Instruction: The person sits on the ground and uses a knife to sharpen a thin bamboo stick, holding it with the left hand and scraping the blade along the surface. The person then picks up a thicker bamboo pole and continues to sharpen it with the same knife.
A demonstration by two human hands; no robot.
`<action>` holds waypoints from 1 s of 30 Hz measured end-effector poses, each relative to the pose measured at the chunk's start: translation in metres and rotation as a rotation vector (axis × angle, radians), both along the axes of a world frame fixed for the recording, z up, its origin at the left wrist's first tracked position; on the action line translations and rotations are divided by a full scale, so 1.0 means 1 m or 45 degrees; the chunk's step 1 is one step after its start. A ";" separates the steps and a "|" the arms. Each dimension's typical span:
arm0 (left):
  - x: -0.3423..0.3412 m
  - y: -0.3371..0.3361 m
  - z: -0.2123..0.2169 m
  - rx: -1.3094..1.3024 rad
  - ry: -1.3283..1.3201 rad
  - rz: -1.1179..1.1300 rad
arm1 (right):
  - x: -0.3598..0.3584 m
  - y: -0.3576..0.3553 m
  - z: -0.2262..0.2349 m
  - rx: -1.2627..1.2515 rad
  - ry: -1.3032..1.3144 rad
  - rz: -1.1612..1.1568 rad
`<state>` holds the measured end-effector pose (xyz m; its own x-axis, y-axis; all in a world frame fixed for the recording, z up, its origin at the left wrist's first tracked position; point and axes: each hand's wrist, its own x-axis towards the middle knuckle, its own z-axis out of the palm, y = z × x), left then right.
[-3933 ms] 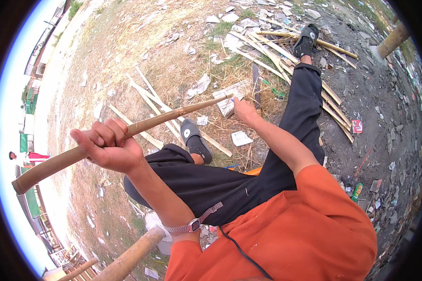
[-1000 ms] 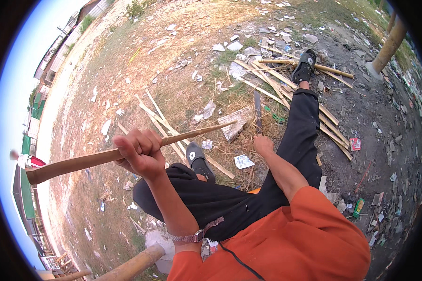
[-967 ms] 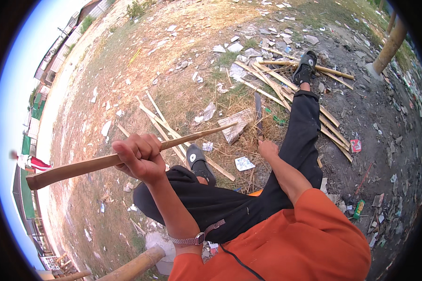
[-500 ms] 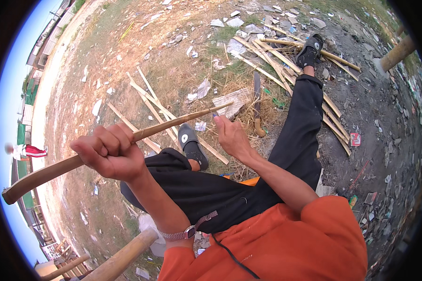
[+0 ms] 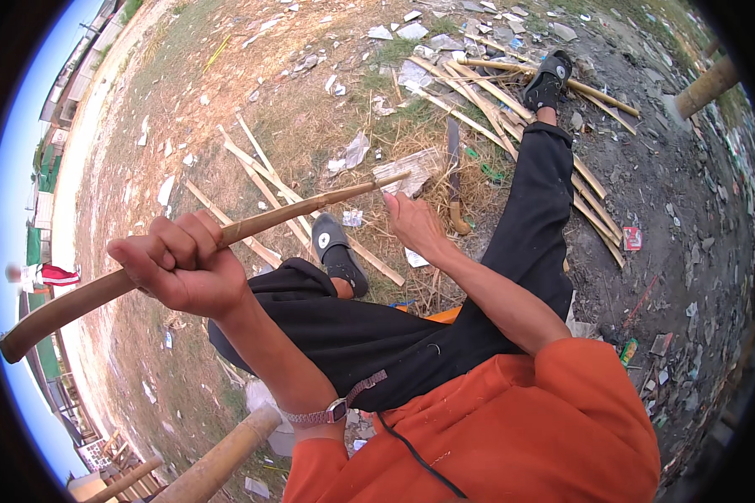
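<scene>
A long bamboo strip [image 5: 298,207] slants across in front of me, its thick end low at the left and its thin tip up toward the middle. My left hand [image 5: 184,264] is closed in a fist around it, left of its midpoint. Just below the tip is my right hand [image 5: 418,226], its fingers curled together. What they hold, if anything, is hidden. Past the right hand, a pale block of wood [image 5: 411,170] lies on dry straw. Beside the block rests a machete [image 5: 454,168] with a dark blade and a wooden handle.
Split bamboo strips [image 5: 264,176] lie crossed near my left foot, and a larger pile [image 5: 486,105] lies by my right foot. Thick bamboo poles [image 5: 226,457] rise at lower left and upper right [image 5: 706,90]. Litter covers the ground. A person [image 5: 46,275] is far left.
My left hand and the bamboo strip have shifted slightly left. The right hand has tilted, and the small bluish thing seen at its fingertips before is out of sight.
</scene>
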<state>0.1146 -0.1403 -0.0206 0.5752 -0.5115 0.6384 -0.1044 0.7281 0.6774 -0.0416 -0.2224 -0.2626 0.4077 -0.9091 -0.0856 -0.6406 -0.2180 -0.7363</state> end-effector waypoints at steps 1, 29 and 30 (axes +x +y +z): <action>-0.001 0.000 0.001 -0.005 0.012 0.003 | 0.001 -0.001 0.011 0.035 -0.026 0.023; -0.001 0.001 0.001 0.025 0.047 0.053 | -0.005 -0.032 -0.059 0.022 0.157 0.010; 0.001 0.001 0.001 0.018 0.063 0.052 | -0.005 -0.031 -0.061 0.024 0.129 0.007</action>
<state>0.1155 -0.1397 -0.0193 0.6261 -0.4960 0.6016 -0.1000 0.7141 0.6929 -0.0470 -0.2539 -0.3234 0.4013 -0.9046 -0.1440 -0.7108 -0.2084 -0.6718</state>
